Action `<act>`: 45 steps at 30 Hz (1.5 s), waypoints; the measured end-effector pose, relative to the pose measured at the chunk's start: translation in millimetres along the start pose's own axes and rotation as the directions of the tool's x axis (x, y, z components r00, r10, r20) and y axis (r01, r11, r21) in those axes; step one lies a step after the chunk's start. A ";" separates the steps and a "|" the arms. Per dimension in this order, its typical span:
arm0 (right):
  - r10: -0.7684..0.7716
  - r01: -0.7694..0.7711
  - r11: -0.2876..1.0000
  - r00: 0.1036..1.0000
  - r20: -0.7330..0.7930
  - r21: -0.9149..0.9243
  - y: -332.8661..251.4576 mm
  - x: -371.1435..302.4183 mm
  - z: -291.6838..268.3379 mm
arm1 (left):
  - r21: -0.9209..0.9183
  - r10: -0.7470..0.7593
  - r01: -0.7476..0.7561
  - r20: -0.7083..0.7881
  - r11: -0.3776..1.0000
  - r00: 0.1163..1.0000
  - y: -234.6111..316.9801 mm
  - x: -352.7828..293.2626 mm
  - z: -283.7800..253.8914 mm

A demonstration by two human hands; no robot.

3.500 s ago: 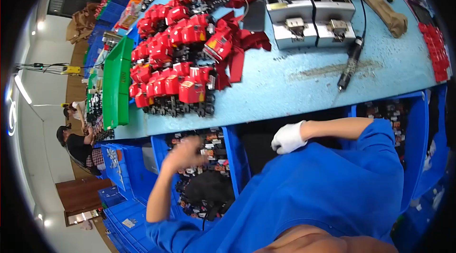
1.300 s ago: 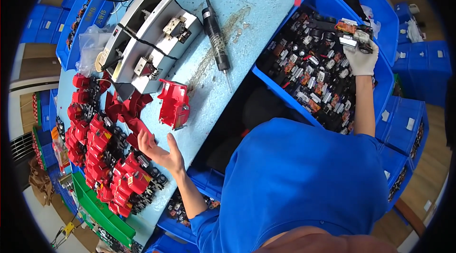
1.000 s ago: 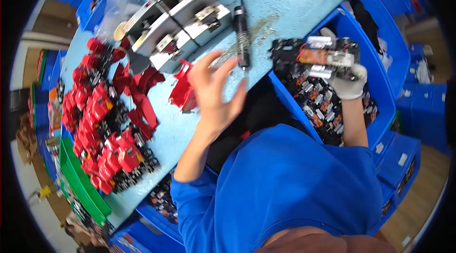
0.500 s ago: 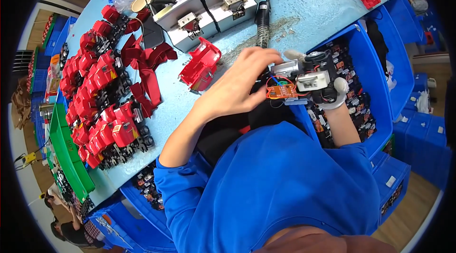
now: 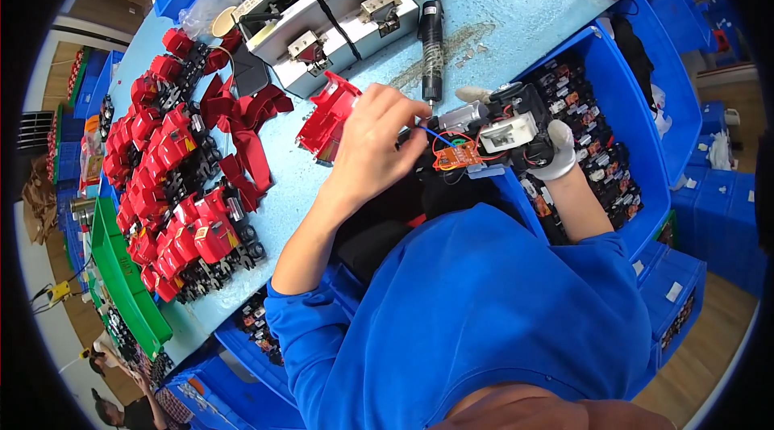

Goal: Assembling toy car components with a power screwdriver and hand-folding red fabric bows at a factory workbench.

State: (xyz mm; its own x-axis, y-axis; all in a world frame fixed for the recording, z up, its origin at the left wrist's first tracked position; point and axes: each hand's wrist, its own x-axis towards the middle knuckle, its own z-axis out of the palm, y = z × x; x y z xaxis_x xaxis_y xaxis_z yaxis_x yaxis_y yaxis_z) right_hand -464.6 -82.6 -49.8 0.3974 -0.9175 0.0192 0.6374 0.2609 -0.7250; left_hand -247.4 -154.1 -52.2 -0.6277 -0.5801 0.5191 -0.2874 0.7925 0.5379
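My gloved right hand (image 5: 559, 154) grips a toy vehicle chassis (image 5: 509, 133) from its right side, above a blue bin of similar parts. Black wheels, a white block, a silver box and an orange circuit board (image 5: 458, 156) with coloured wires show on it. At the chassis's left end, my bare left hand (image 5: 372, 139) has its fingers curled and closed beside a blue wire; its fingertips partly hide what they pinch. Behind that hand lies a red plastic body shell (image 5: 324, 122), partly covered. An electric screwdriver (image 5: 432, 55) points toward me just beyond the chassis.
Rows of red toy trucks (image 5: 165, 156) fill the table's left side, beside red cloth strips (image 5: 246, 111) and a green tray (image 5: 125, 281). A silver metal fixture (image 5: 334, 22) stands at the back. Blue bins (image 5: 637, 148) crowd the right. Other people (image 5: 133, 394) are at lower left.
My left hand has moved left, toward the red shell, and now covers part of it. The chassis has shifted slightly left with my right hand. The screwdriver's tip has come into sight.
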 end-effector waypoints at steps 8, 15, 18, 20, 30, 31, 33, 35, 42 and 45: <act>0.043 -0.043 0.997 0.999 -0.003 -0.058 -2.4 4.5 1.7 | 0.184 -0.072 0.086 -0.083 0.979 0.994 -6.9 -5.1 -15.3; -0.055 0.034 0.984 0.992 0.114 0.176 7.3 4.3 -17.0 | -0.038 -0.126 0.126 0.002 0.991 0.992 -0.1 -16.0 -22.7; -0.008 0.026 0.992 0.989 -0.148 0.121 8.2 -3.5 -9.9 | -0.010 -0.051 0.051 0.000 0.999 0.999 4.8 -20.7 -23.4; -0.051 0.065 0.992 0.990 -0.131 0.110 12.1 -4.1 -18.9 | 0.009 -0.033 0.033 0.003 0.999 0.999 8.6 -24.5 -21.9; -0.111 0.109 0.993 0.993 -0.046 -0.052 19.6 -3.1 -26.9 | 0.281 0.095 -0.078 -0.050 0.956 0.994 0.0 -45.1 -9.0; -0.109 0.106 0.993 0.993 -0.050 -0.054 20.2 -1.1 -29.0 | 0.277 0.094 -0.076 -0.051 0.958 0.994 -1.1 -47.7 -5.3; -0.080 0.078 0.992 0.997 -0.013 -0.099 21.3 0.1 -32.5 | 0.626 0.275 -0.138 -0.128 0.768 0.953 -3.5 -52.7 2.9; -0.098 0.097 0.995 0.993 -0.059 -0.025 24.2 3.6 -20.9 | 0.675 0.296 -0.134 -0.130 0.726 0.946 -7.4 -54.1 8.9; -0.089 0.095 0.994 0.990 -0.106 0.054 29.7 -4.7 -32.2 | 0.725 0.349 -0.154 -0.126 0.671 0.929 -8.9 -58.1 9.2; -0.111 0.130 0.987 0.976 -0.186 0.090 37.4 -16.5 -48.6 | 0.383 0.223 -0.175 -0.083 0.907 0.971 -5.3 -58.1 -0.8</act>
State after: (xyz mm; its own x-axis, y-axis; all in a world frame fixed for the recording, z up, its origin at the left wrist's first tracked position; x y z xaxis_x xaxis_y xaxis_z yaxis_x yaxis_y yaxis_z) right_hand -479.3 -72.3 -110.7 0.1943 -0.9805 -0.0286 0.7404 0.1657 -0.6514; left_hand -208.8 -124.8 -84.8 -0.6137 -0.4025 0.6792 -0.4278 0.8926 0.1424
